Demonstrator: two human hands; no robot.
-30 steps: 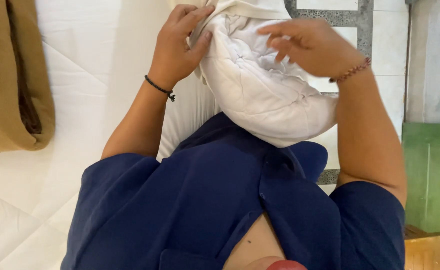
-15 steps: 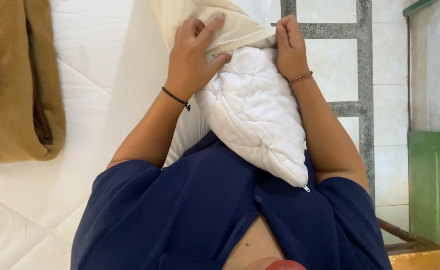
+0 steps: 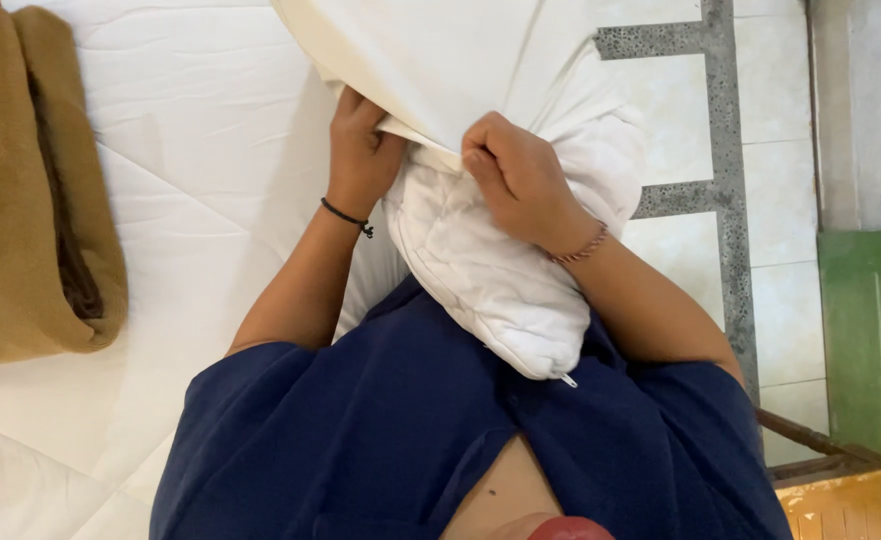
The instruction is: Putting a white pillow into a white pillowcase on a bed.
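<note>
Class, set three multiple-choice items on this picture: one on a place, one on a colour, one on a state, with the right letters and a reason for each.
1. Where does the folded brown blanket lie?
A. at the picture's left, on the white bedding
B. on the tiled floor
C. on the pillow

2. What colour is the band on the left hand's wrist?
A. green
B. black
C. yellow

3. How far is the cream pillowcase onto the white pillow?
A. fully
B. partly
C. not touching

Key: A, it rests on white bedding; B, thin black band; B, the lower pillow remains bare where the right hand grips the hem.
</note>
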